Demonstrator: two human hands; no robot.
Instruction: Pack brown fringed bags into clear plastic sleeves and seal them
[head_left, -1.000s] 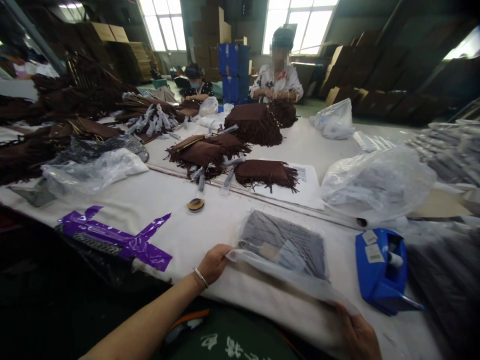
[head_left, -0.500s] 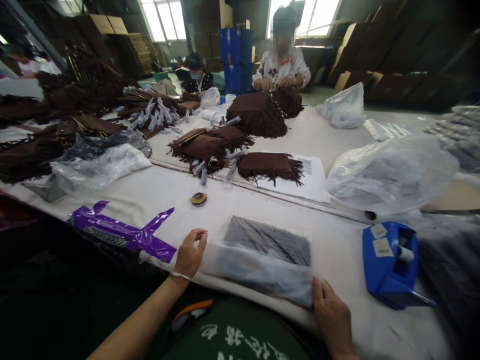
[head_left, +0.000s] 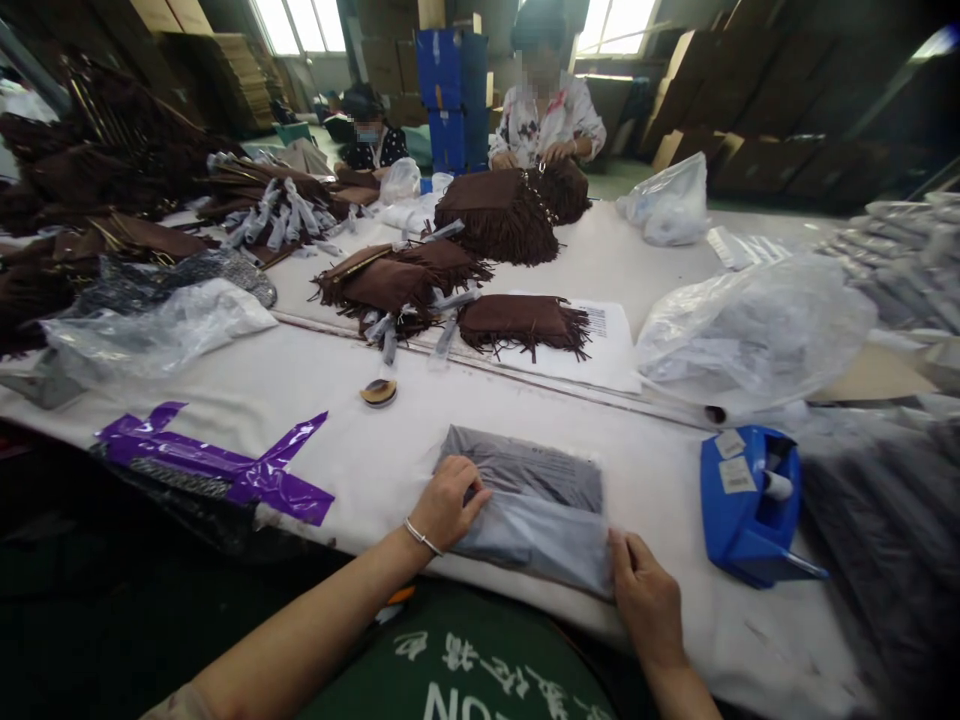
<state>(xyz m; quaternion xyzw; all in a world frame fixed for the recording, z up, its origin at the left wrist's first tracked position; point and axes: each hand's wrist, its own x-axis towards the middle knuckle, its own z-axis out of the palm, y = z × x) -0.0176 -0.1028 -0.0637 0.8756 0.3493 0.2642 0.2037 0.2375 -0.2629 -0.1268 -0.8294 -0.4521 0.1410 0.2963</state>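
Observation:
A dark flat item in a frosted plastic bag (head_left: 555, 535) lies at the front edge of the table, its clear flap folded over the lower part. My left hand (head_left: 452, 498) rests over the bag's left side, fingers curled and thumb close to them; whatever they hold is hidden. At the lower right corner my right hand (head_left: 646, 592) pinches the bag's edge between thumb and fingers. To the right stands a blue tape dispenser (head_left: 750, 505) with white labels.
Purple tape (head_left: 225, 460) is stuck along the table edge at left. Beyond the bag lie a small round object (head_left: 378, 392), brown fringed bags (head_left: 521, 322) and a large clear plastic bag (head_left: 757, 330). Dark wrapped packs (head_left: 885, 520) lie at right. Two people sit across the table.
My left hand has moved right, from beside the bagged item onto its left side. My right hand stays at the lower right corner. The whole view has shifted slightly.

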